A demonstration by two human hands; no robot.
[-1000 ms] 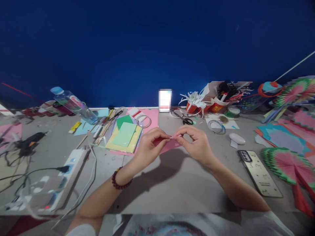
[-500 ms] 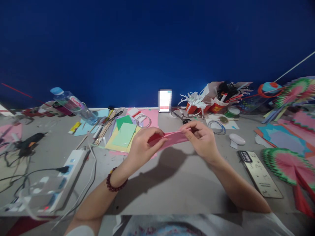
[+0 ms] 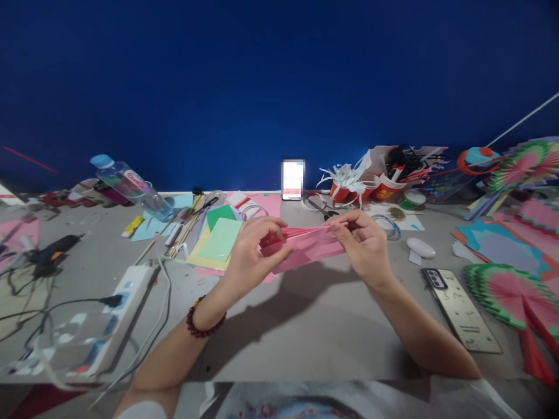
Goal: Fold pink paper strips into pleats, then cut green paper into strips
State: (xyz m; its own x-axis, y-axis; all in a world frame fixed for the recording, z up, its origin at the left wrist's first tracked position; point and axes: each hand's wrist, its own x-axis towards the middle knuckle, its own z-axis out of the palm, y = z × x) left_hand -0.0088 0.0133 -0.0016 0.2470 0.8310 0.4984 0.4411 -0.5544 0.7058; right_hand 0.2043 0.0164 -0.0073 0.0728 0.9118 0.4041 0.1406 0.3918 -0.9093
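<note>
Paper (image 3: 311,245), pink and pleated, is held above the grey table (image 3: 305,331), stretched between both hands. The left hand (image 3: 255,256) pinches its 9 o'clock end and the right hand (image 3: 365,247) pinches its 3 o'clock end. Scissors (image 3: 328,212) lie at 12 o'clock from the paper. A phone (image 3: 460,308) lies at 4 o'clock from the right hand.

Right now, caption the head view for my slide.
Left hand and right hand hold pleated pink paper above a cluttered grey table.
</note>
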